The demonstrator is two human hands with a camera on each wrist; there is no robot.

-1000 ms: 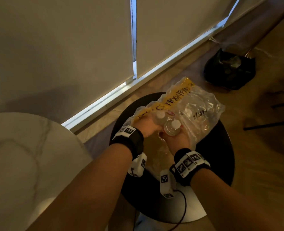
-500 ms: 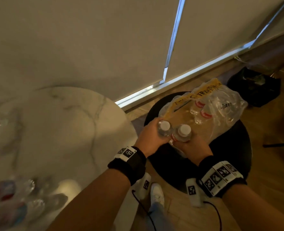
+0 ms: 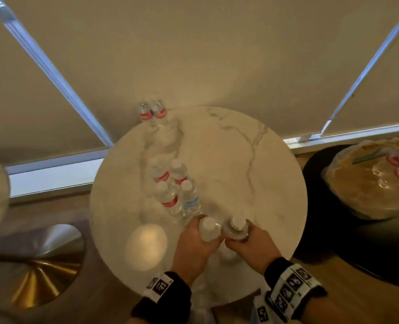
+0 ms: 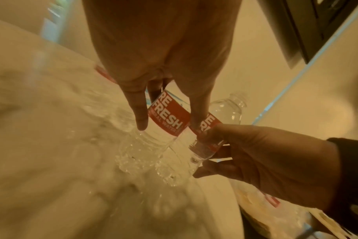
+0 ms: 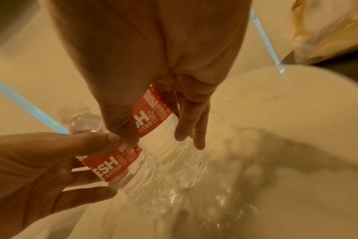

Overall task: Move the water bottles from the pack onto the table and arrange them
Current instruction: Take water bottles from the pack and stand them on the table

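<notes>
Over the near part of the round marble table [image 3: 240, 160] I hold two clear water bottles side by side, caps up. My left hand [image 3: 199, 238] grips one bottle [image 3: 209, 226] round its red label [image 4: 168, 118]. My right hand [image 3: 248, 240] grips the other bottle [image 3: 235, 226], whose label [image 5: 151, 122] is also red. Their bases hang close to the tabletop; whether they touch it I cannot tell. Several bottles [image 3: 172, 188] stand in two rows just beyond my hands, and two more [image 3: 151, 113] at the far edge. The torn plastic pack [image 3: 357, 195] lies to the right.
The pack rests on a black round stool [image 3: 320, 169] right of the table and holds more red-labelled bottles [image 3: 397, 164]. A brass disc base [image 3: 37, 265] sits on the floor at lower left. Pale window blinds hang behind the table.
Both hands lifted the two bottles out of the pack on the stool and carried them left to the marble table. The view swung left with them.
</notes>
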